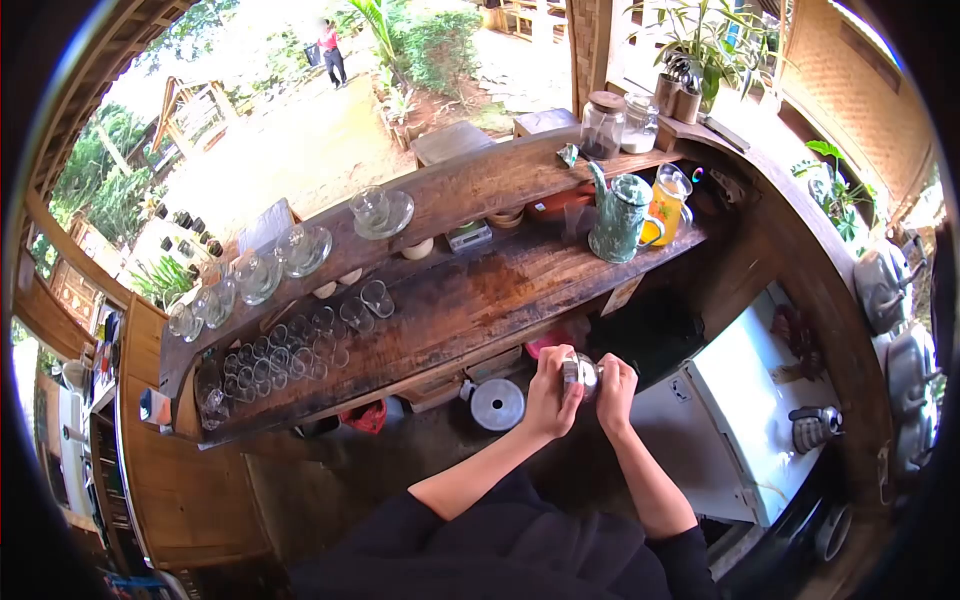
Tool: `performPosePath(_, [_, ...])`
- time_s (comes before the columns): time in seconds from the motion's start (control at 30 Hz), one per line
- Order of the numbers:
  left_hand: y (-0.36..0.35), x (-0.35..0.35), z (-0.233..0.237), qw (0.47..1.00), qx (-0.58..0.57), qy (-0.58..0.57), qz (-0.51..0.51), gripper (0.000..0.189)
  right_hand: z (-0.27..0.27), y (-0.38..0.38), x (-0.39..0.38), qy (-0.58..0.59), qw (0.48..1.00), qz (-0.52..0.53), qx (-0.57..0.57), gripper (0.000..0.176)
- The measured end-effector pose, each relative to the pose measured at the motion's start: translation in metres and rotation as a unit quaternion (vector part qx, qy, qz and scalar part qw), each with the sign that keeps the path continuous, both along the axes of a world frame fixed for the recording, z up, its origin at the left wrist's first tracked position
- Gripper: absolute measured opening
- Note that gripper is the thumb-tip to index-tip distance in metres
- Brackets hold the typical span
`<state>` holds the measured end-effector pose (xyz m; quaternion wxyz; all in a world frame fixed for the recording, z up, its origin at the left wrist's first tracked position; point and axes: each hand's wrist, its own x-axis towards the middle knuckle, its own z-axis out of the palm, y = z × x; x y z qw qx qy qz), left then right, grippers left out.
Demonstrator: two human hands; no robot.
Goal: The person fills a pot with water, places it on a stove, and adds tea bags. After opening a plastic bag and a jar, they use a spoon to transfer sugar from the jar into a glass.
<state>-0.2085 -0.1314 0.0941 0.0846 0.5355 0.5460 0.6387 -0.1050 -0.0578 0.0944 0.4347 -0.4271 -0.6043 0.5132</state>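
Observation:
Between my two hands is a small, shiny, rounded metal container (580,372), held up in front of my body near the counter's front edge. My left hand (550,395) wraps round its left side with the fingers closed. On the other side my right hand (615,388) grips it, fingers curled. The palms and fingers cover much of it, so its exact kind and any opening are hidden. Below and left of my left hand is a round aluminium pot lid (497,404) with a dark hole in its middle.
A wooden counter (440,335) carries several clear glasses (285,350), a green speckled enamel pot (620,220) and a jug of orange drink (668,205). Cups on saucers (303,250) line the upper ledge, with two jars (603,125) farther right. A white fridge (740,400) stands at right.

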Motion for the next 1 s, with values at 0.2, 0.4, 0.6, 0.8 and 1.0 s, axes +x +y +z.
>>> performPosePath(0.2, [-0.034, 0.019, -0.006, 0.996, -0.044, -0.073, 0.033, 0.049, 0.001, -0.027, 0.006, -0.045, 0.998, 0.021, 0.046, 0.039])
performPosePath(0.4, [-0.052, 0.033, -0.023, 0.975, -0.088, -0.203, 0.023, 0.042, 0.004, -0.041, 0.017, -0.095, 0.984, 0.048, 0.143, 0.034])
performPosePath(0.6, [-0.066, 0.04, -0.044, 0.991, -0.088, -0.095, 0.042, 0.053, -0.021, -0.057, 0.035, -0.101, 0.991, 0.083, 0.041, 0.031])
performPosePath(0.8, [-0.073, 0.025, -0.055, 0.994, -0.009, 0.108, 0.013, 0.063, -0.039, -0.062, 0.03, 0.006, 0.968, 0.113, -0.226, 0.031])
performPosePath(1.0, [-0.055, 0.023, -0.038, 0.999, 0.002, 0.032, 0.041, 0.061, -0.015, -0.052, 0.014, -0.009, 0.999, 0.042, 0.001, 0.031])
